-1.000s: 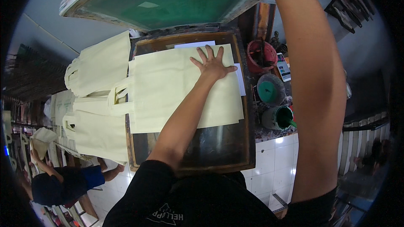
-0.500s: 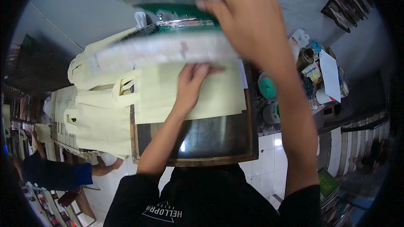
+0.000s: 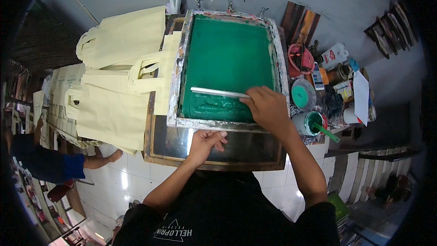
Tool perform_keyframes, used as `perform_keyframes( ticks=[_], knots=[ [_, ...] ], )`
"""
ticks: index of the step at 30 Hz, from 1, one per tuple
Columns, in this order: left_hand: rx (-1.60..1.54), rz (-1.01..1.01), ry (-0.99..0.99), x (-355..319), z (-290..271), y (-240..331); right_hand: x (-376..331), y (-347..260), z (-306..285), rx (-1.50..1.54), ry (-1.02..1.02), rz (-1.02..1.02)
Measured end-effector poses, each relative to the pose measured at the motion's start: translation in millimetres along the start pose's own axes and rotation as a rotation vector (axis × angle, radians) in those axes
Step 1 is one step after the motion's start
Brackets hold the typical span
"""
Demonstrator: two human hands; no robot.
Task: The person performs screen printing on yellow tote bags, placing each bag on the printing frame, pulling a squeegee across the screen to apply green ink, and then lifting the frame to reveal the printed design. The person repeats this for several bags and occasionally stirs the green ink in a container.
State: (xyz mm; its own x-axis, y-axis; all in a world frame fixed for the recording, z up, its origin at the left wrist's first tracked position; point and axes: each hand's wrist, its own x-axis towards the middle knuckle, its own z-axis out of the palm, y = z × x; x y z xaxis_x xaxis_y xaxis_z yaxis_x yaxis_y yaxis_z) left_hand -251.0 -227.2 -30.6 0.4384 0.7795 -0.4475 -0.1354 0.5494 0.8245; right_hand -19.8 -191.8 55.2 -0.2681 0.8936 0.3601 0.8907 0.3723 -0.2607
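A silk-screen frame (image 3: 174, 102) lies flat across the table, its mesh (image 3: 230, 48) coated in green ink. My right hand (image 3: 266, 107) grips the right end of a squeegee (image 3: 218, 92) with a pale straight edge, resting on the mesh near the frame's close side. Thick green ink (image 3: 218, 107) is heaped just on the near side of the squeegee. My left hand (image 3: 208, 143) is at the frame's near edge, loosely curled with its thumb out, holding nothing visible. A cream tote bag (image 3: 167, 75) sticks out from under the frame's left side; the rest of it is hidden.
Stacks of cream bags (image 3: 114, 109) spread over the left. On the right stand an ink pot (image 3: 312, 123) with a green stick, a bowl of green ink (image 3: 302, 95), a pink bucket (image 3: 300, 58) and a phone (image 3: 317, 76). A person (image 3: 45, 157) is at far left.
The screen frame, raised and tilted before, has come down flat over the cream bag. My left hand has drawn back from the bag toward me; my right hand has come down with the squeegee.
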Motion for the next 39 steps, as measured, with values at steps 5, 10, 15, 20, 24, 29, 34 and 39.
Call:
perform_keyframes(
  ticks=[5, 10, 15, 20, 24, 29, 34, 39],
  knots=[
    [0.030, 0.015, -0.009, 0.1, -1.7, -2.9, -26.1, -26.8, -9.6, 0.001, -0.147, 0.009],
    [0.053, -0.006, 0.019, -2.1, 1.1, -4.0, -15.9, -15.6, 22.6, -0.129, -0.041, -0.065],
    [0.027, -0.049, 0.002, -2.2, -6.1, -5.5, 70.1, 59.7, 55.6, -0.165, -0.024, -0.079],
    [-0.227, -0.190, -0.101, 1.4, -13.2, 5.3, 172.7, 139.0, 46.0, -0.099, -0.147, 0.052],
    [-0.393, -0.296, -0.288, -6.7, -26.2, 18.7, 218.5, 147.0, 32.7, -0.035, -0.258, 0.146],
    [0.216, 0.124, -0.323, 43.7, -14.9, 92.5, 223.8, 159.3, 59.8, -0.280, -0.177, 0.265],
    [1.049, 1.199, 0.312, 186.4, -20.3, 195.3, 208.0, 137.8, 71.7, -0.269, -0.013, 0.166],
    [1.389, 0.753, 0.211, 234.9, -35.2, 229.6, 184.2, 130.2, 71.2, -0.277, -0.009, 0.150]
  ],
)
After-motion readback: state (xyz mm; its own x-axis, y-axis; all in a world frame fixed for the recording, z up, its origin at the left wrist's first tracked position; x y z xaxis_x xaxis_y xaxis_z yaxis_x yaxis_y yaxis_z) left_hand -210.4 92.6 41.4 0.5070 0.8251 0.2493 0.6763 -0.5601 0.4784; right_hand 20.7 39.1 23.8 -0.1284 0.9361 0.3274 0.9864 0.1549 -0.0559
